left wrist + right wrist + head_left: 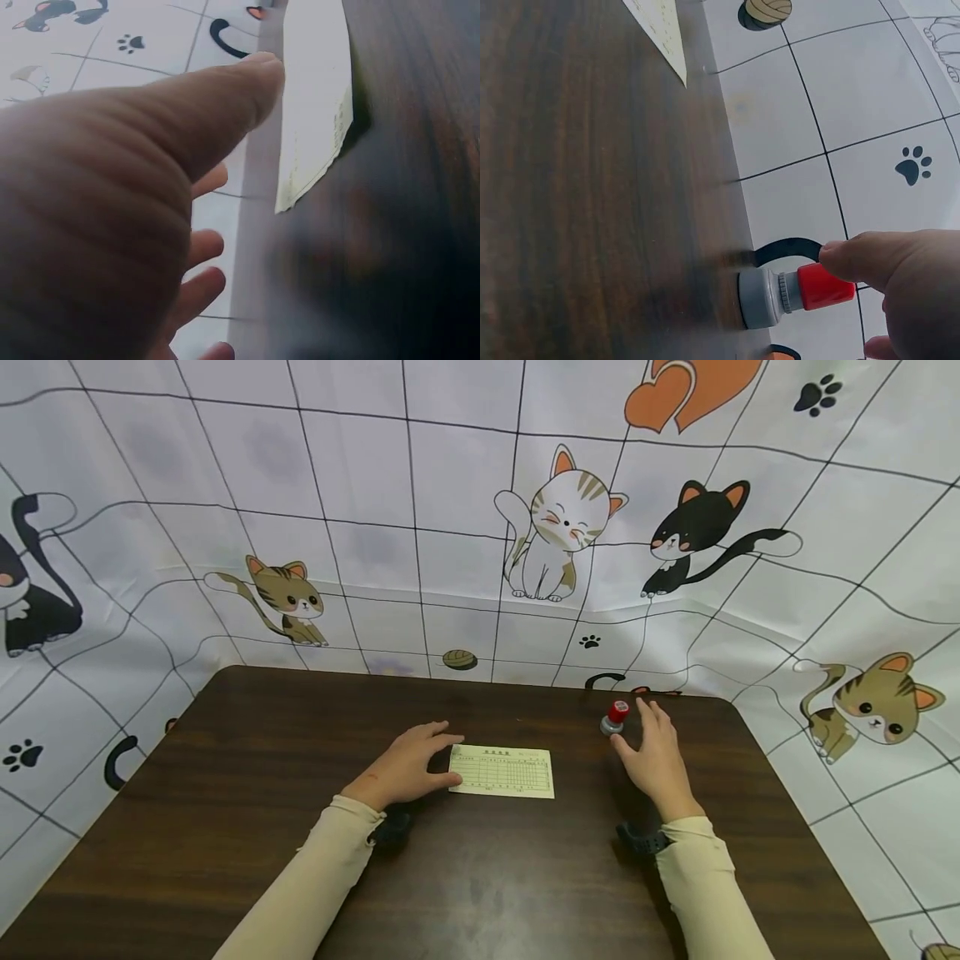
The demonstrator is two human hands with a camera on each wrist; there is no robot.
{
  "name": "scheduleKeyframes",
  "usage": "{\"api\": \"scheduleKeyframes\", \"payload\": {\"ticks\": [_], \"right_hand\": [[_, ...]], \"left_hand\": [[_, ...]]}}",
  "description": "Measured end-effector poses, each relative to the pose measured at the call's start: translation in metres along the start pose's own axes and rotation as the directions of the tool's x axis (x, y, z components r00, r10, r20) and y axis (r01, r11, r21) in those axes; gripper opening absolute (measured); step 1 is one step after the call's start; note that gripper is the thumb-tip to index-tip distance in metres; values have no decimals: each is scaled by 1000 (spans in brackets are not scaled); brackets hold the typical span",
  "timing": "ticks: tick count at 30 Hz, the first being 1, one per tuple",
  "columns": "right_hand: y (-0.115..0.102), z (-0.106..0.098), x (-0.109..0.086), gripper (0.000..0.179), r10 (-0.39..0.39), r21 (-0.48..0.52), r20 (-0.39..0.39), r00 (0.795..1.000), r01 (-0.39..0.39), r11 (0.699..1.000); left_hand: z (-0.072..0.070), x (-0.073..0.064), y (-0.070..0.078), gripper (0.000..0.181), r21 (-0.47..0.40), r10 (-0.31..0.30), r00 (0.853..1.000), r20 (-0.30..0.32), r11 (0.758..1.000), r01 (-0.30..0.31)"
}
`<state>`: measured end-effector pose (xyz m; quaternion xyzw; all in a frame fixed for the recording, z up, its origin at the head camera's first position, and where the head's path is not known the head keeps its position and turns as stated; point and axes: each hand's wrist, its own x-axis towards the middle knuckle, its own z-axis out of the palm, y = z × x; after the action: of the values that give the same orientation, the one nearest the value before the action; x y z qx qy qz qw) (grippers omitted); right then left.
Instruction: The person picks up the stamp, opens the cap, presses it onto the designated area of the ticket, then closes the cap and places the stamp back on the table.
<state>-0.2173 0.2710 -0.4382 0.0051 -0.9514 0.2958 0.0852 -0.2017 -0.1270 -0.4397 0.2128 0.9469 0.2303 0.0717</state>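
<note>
A pale yellow printed form (502, 771) lies flat on the dark wooden table (225, 827). My left hand (420, 760) rests at the form's left edge with straight fingers, the thumb by the lower left corner. The left wrist view has the thumb (225, 97) stretched toward the form (315, 97). A small stamp (614, 717) with a red cap and grey base stands upright to the right of the form. My right hand (647, 739) is beside it, fingers spread. In the right wrist view the thumb (862, 259) touches the red cap of the stamp (795, 291).
A white cloth printed with cartoon cats (562, 527) and a black grid hangs behind and around the table. The stamp stands close to the table's far edge (480, 681). Both sleeves (315, 877) lie over the near half of the table.
</note>
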Motion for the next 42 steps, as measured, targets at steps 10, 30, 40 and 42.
{"api": "scheduleKeyframes", "payload": {"ticks": [10, 30, 40, 42], "right_hand": [[2, 10, 5, 68, -48, 30, -16, 999, 49, 998], [1, 16, 12, 67, -146, -40, 61, 987, 149, 988], [2, 15, 13, 62, -130, -57, 36, 991, 132, 990], [1, 15, 13, 59, -126, -48, 22, 992, 127, 991]], "left_hand": [[10, 5, 6, 63, 10, 4, 999, 34, 1000, -5], [14, 13, 13, 65, 63, 15, 1000, 12, 998, -15], [14, 18, 11, 62, 52, -12, 1000, 29, 999, 10], [14, 20, 11, 62, 56, -9, 1000, 30, 998, 7]]}}
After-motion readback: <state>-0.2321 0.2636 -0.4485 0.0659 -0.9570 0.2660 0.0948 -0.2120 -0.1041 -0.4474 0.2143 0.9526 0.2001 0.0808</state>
